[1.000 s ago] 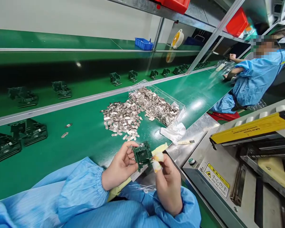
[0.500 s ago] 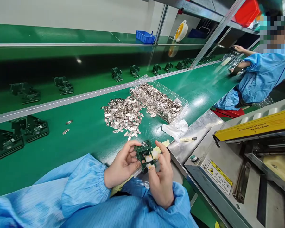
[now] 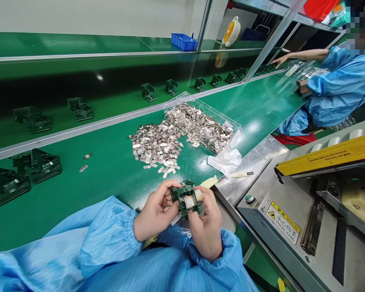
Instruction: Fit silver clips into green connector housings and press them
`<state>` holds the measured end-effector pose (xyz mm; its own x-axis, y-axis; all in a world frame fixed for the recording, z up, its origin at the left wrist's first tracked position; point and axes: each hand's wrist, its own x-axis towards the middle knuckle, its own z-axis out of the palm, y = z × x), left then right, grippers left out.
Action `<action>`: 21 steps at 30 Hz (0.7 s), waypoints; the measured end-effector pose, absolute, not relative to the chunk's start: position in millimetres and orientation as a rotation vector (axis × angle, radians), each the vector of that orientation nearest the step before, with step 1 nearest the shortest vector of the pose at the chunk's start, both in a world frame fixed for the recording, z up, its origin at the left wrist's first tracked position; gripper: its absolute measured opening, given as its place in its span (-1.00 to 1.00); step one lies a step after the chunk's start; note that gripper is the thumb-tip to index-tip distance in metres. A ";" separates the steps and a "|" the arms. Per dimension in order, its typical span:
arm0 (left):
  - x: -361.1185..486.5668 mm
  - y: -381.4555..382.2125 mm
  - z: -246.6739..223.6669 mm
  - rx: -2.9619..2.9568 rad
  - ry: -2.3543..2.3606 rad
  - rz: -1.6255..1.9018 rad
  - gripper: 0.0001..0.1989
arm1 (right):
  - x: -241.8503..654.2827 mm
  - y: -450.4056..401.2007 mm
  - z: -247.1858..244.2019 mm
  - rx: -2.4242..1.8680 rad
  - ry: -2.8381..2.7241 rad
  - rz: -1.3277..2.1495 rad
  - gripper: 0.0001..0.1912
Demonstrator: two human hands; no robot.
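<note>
By the near edge of the worktop, my left hand and right hand pinch a green frame, best steadied without hard squeezing.

Factory assembly workshop, identified by a long green-topped workbench, a clear rectangular plastic tray of small silver metal pieces near the surface's rear edge, and, along its front edge, a blue-smocked co-worker and a grey metal machine with a yellow-and-white hand-injury label.
</note>
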<state>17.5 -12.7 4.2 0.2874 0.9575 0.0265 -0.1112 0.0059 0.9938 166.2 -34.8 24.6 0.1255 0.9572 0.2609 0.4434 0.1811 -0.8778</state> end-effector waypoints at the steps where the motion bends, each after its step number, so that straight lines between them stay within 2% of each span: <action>1: 17.4 -13.8 3.4 1.279 0.953 1.045 -0.70 | 165.5 -35.4 24.6 -1.407 -1.439 0.750 -0.88; 5: 18.5 -15.6 5.8 1.306 1.044 1.039 -0.67 | 162.2 -35.2 26.6 -1.323 -1.179 1.099 -0.94; 7: 19.0 -16.0 8.4 1.324 1.070 1.043 -0.67 | 160.4 -33.2 28.4 -1.281 -1.060 1.171 -0.90; 15: 17.6 -20.3 10.2 1.404 1.076 0.993 -0.66 | 154.7 -32.4 29.5 -1.249 -0.915 1.228 -0.68; 21: 17.3 -20.9 15.7 1.419 1.054 0.960 -0.67 | 164.6 -45.9 23.3 -1.218 -0.913 1.196 -0.73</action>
